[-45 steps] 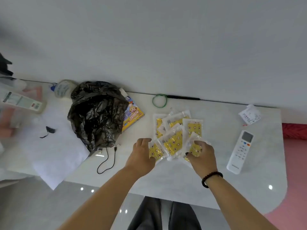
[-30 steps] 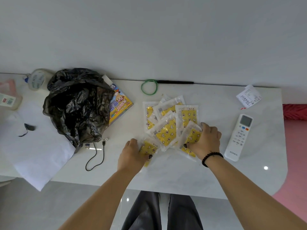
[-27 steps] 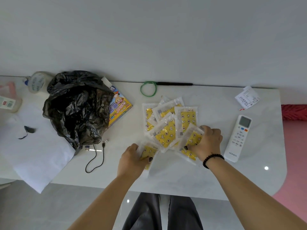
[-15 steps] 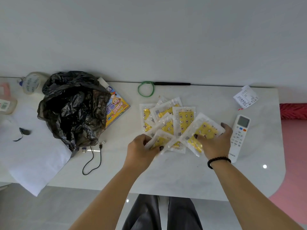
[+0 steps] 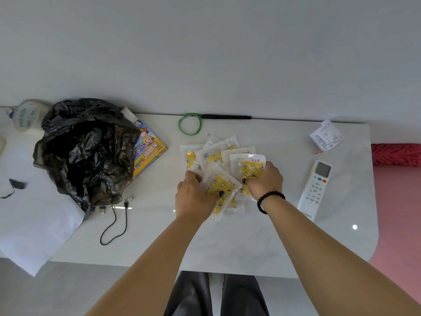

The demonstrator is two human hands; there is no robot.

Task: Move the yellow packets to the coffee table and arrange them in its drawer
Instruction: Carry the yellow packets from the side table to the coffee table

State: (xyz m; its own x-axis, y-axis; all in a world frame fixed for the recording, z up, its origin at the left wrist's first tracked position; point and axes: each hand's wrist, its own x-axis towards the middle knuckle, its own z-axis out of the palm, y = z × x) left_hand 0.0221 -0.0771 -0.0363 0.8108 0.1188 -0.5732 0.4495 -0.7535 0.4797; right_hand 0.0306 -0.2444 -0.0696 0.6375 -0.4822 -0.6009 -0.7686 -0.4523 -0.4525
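Note:
Several yellow packets [image 5: 216, 153] in clear wrappers lie overlapped in a loose pile on the white marble table [image 5: 239, 242], near its middle. My left hand [image 5: 196, 197] grips one yellow packet [image 5: 221, 188] at the pile's near left, thumb on top. My right hand [image 5: 264, 179], with a black bead bracelet at the wrist, holds another yellow packet [image 5: 249, 167] over the pile's right side. Both hands press in toward each other. No drawer is in view.
A crumpled black plastic bag [image 5: 84, 151] covers part of a colourful booklet [image 5: 148, 151] at the left. A USB cable [image 5: 114, 222], white paper [image 5: 34, 233], green loop [image 5: 190, 127], receipt [image 5: 326, 136] and white remote [image 5: 315, 188] lie around. Pink floor at right.
Both hands have drawn inward, sliding the outer packets onto the pile. My right hand moved left off the spread packet; my left hand lifted its packet up over the others.

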